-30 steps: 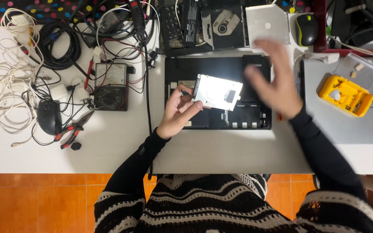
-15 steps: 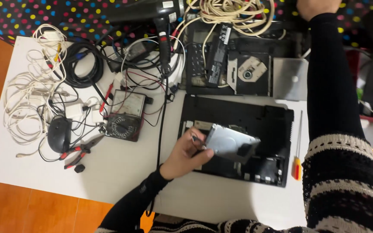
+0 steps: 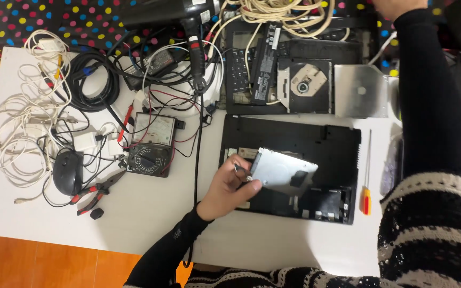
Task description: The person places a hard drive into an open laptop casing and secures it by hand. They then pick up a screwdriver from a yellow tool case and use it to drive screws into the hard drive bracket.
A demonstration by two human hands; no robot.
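While left hand (image 3: 229,186) grips drive (image 3: 281,170) | over laptop base (image 3: 316,146)

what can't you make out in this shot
- Right hand, head view: cut off by the top edge, so whatever it touches is out of sight.
- Metal drive: the left hand covers its near corner.
- Laptop base: the part under the drive is hidden.

The tabletop (image 3: 150,224) carried one open laptop base (image 3: 316,154), one silver drive (image 3: 281,170), one optical drive (image 3: 305,85), one multimeter (image 3: 150,145), one mouse (image 3: 68,173), one pair of pliers (image 3: 94,192), one screwdriver (image 3: 366,184) and one hair dryer (image 3: 172,13). Two hands showed: the left hand (image 3: 228,189) and the right hand (image 3: 398,6).
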